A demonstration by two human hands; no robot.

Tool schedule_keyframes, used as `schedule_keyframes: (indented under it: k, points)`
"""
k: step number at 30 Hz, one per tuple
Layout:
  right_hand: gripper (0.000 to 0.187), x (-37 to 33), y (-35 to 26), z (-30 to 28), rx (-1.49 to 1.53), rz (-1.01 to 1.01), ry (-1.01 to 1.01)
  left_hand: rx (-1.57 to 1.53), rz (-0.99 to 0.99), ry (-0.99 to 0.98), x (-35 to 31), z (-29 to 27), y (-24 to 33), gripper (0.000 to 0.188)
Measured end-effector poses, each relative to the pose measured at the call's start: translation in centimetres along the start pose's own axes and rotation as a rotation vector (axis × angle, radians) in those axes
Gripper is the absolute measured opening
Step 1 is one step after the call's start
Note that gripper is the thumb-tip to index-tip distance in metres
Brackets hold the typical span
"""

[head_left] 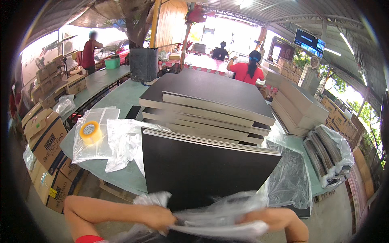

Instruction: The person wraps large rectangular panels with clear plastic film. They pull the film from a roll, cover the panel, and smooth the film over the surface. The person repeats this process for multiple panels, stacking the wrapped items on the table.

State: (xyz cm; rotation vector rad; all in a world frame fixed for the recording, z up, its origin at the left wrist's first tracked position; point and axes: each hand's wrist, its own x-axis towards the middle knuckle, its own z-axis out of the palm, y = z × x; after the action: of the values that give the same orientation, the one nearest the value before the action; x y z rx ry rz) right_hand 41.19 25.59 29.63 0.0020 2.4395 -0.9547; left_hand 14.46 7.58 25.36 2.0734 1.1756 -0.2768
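A clear plastic bag (210, 215) is stretched between my two hands at the lower edge, blurred by motion. My left hand (159, 218) is closed on its left side, fingers curled. On the other side my right hand (268, 218) grips the plastic too, though smeared by movement. Just beyond them a set of black boards (208, 166) with pale edges stands tilted up, its lower part behind the bag. It leans by a tall pile of similar black-topped boards (219, 91) on the green table (113, 87).
A roll of yellowish tape (90, 133) lies on flat clear plastic bags (101, 150) at the left. Plastic-wrapped bundles (329, 156) sit at the right edge beside stacked boards (298, 107). A black container (143, 65) stands behind. Cartons (46, 137) line the left; people work farther back.
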Motion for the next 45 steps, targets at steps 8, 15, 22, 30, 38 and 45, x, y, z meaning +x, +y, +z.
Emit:
schedule_keyframes:
  k: [8,15,22,30,38,45]
  points:
    - [0.028,0.4,3.6,-0.4,-0.59,0.655,-0.02,-0.137,0.065,0.226,-0.2,1.4,4.8,0.03]
    - [0.029,-0.8,1.2,-0.1,-0.68,0.52,0.384,0.299,-0.473,0.552,-0.7,-3.0,-3.2,0.021]
    - [0.026,-3.6,5.5,-0.6,-0.851,0.422,0.829,0.096,0.044,0.115,0.4,0.5,2.6,0.014]
    - [0.023,-0.8,3.6,-2.6,-0.817,0.499,0.871,0.429,-0.3,0.444,1.0,0.9,2.2,0.022]
    - [0.012,-1.9,4.4,-0.4,-0.87,0.561,0.916,0.425,-0.548,0.346,-0.6,-2.1,0.3,0.024]
    - [0.024,-2.9,6.4,-0.9,-1.116,0.56,1.067,0.201,-0.355,-0.081,0.6,-0.7,0.9,0.022]
